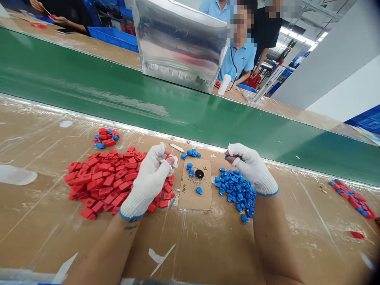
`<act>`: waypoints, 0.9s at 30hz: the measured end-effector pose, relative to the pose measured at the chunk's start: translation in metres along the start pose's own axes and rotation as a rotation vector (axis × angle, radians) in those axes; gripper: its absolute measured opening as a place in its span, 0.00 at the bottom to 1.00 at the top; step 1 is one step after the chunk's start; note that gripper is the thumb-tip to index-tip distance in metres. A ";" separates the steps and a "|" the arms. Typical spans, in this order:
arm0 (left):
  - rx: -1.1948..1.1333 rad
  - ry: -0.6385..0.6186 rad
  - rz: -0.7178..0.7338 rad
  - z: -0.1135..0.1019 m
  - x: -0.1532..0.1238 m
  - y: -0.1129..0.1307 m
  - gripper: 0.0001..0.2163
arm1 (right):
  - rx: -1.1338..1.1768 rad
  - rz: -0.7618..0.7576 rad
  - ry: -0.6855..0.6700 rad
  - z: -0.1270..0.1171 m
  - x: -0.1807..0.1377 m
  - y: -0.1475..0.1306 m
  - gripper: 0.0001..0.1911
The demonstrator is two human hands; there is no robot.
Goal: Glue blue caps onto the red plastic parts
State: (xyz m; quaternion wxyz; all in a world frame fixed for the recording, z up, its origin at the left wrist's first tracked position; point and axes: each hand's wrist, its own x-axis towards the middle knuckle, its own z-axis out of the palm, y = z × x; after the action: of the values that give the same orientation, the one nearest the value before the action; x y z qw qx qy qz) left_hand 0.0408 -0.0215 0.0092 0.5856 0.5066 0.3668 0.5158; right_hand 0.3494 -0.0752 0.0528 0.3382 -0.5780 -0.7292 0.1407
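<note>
Bare surface (208, 245) lies nearest, open between the forearms. Left hand (148, 178) pinches a red piece (169, 158) above the red pile (101, 180); right hand (252, 166) grips a blue piece (227, 157) beside the blue pile (237, 192), near the belt (178, 107) edge.

The scene is brightly and evenly lit from above, and the ceiling lights (299, 37) are blown out to white at the upper right. Glare is thrown off the silver bag (181, 47) and off the plastic film (38, 109) on the table. Only faint, soft shadows are cast beneath the left hand (148, 180) and the right hand (252, 168), both rendered sharp. The green belt (118, 91) is bowed by lens distortion, and the lower right corner is darkened and smeared.
</note>
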 end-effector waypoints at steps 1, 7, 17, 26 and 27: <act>-0.046 -0.061 -0.026 0.003 -0.002 -0.001 0.11 | 0.082 -0.075 0.025 0.004 0.003 -0.013 0.05; -0.161 -0.192 -0.191 0.011 -0.010 -0.001 0.10 | 0.358 -0.264 0.063 0.024 0.008 -0.044 0.08; -0.132 -0.088 -0.094 0.007 -0.002 -0.003 0.10 | 0.339 -0.248 0.052 0.029 0.009 -0.053 0.10; 0.385 -0.157 0.403 0.010 -0.018 0.006 0.13 | 0.420 -0.215 -0.150 0.041 0.002 -0.087 0.16; 0.474 -0.140 0.522 0.010 -0.019 0.006 0.11 | 0.369 -0.205 -0.165 0.044 0.001 -0.090 0.17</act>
State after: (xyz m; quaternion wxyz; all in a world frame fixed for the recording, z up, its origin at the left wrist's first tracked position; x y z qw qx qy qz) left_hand 0.0452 -0.0422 0.0155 0.3238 0.7392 0.2933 0.5126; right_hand 0.2530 -0.0921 0.0752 0.3901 -0.4157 -0.7711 0.2836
